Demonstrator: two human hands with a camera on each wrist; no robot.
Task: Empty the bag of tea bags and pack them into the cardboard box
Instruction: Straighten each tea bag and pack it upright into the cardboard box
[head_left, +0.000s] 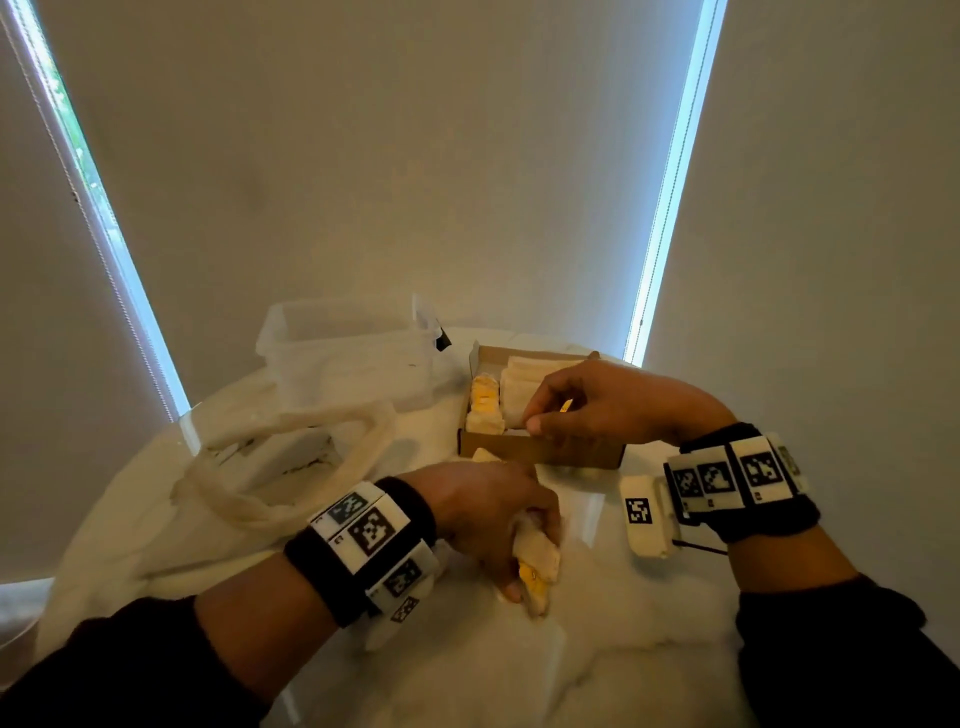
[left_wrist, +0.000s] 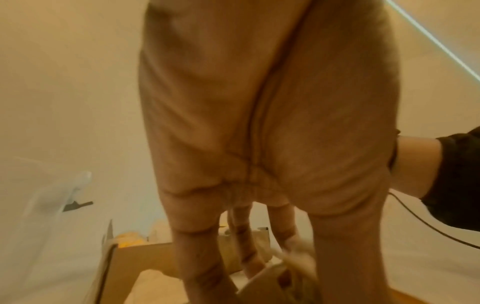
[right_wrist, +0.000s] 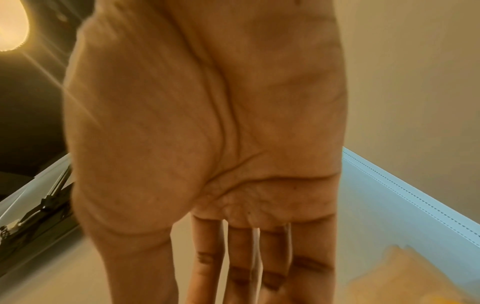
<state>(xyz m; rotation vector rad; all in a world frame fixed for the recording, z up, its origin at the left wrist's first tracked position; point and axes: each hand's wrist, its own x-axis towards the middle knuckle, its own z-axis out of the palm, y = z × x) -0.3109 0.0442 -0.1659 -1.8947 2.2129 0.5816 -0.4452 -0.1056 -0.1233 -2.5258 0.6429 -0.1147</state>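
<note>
Right hand (head_left: 582, 402) over the cardboard box (head_left: 540, 449), fingertips pinching a tea bag among those already packed. Left hand (head_left: 488, 514), just in front of the box, curled round more tea bags (head_left: 537, 564). Emptied bag (head_left: 285, 462) left of the box. Best slid in upright, snug against the row.

Brown cardboard box (head_left: 540, 449) holds cream-and-yellow tea bags (head_left: 485, 402); black-and-white checkered wristbands (head_left: 371, 535) sit over black sleeves (head_left: 841, 654).
</note>
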